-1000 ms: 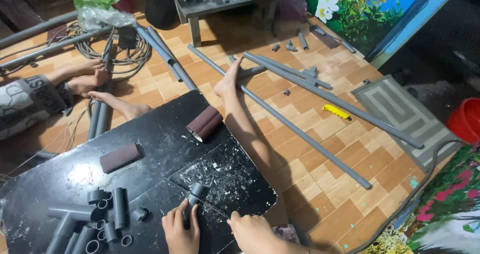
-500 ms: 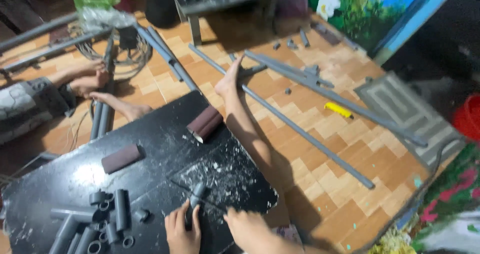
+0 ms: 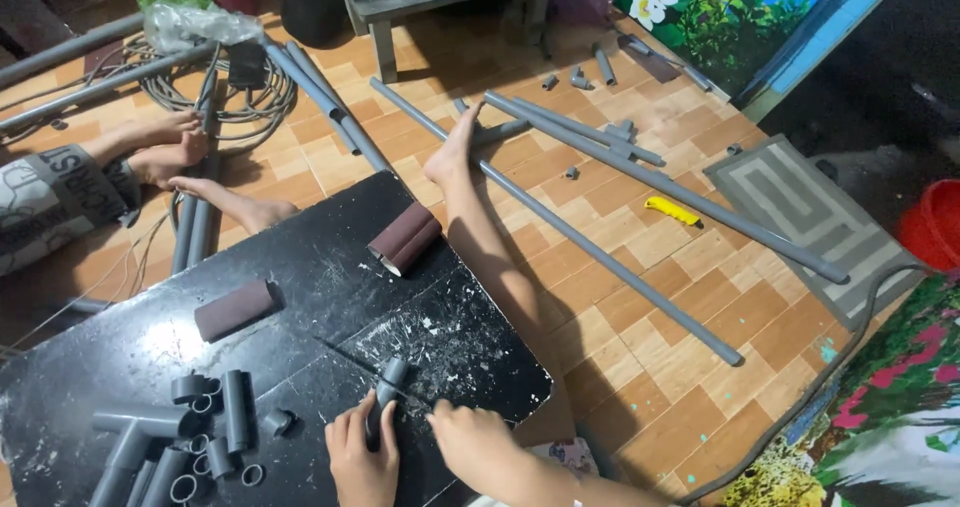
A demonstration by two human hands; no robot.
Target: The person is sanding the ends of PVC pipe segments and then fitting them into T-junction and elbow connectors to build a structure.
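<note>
Your left hand is wrapped around a short grey pipe lying on the black board, while your right hand pinches a thin blade laid across it, with more pipe pieces to the left.

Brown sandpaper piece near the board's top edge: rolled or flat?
Rolled. The sandpaper roll lies on its side on the black board, its curled open end showing, clear of both hands.

Single head-worn view, aimed steeply down and forward. Fingers seen close at bottom edge; dark surface spread just beyond them, tiled floor farther out.
</note>
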